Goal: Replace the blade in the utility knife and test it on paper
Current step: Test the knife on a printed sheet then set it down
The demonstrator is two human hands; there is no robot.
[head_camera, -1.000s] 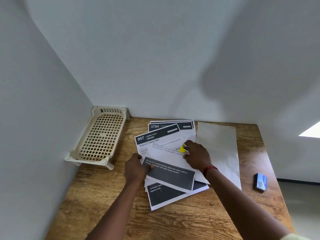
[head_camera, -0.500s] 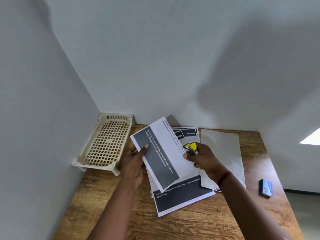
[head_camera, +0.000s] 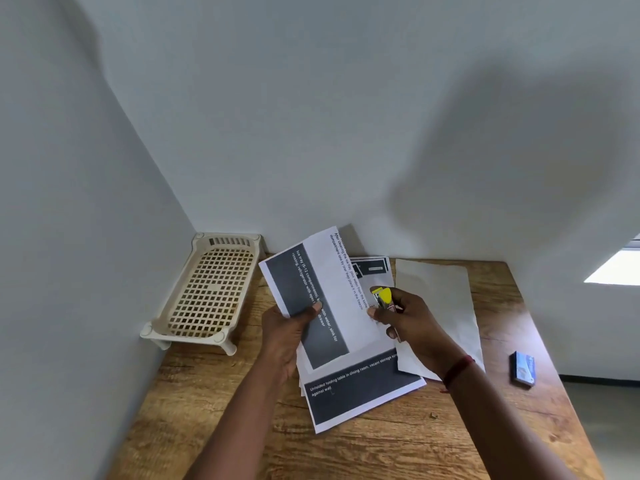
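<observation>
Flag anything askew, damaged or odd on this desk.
Nothing serious. The printed sheets lie fanned and skewed under the lifted sheet in the left hand. The blank sheet is creased, and a small brown scrap sits on the table.

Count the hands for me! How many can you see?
2. The left hand grips a printed sheet above the table; the right hand, beside it, holds the yellow utility knife. No others show.

Two hands: one left hand (head_camera: 287, 337) and one right hand (head_camera: 412, 327). One yellow utility knife (head_camera: 382, 297). One printed sheet (head_camera: 332, 292) held up, plus a pile (head_camera: 360, 396) of more printed sheets, their number unclear. One blank sheet (head_camera: 436, 296). One cream rack (head_camera: 211, 292). One small blue box (head_camera: 523, 368). One desk (head_camera: 381, 452)
</observation>
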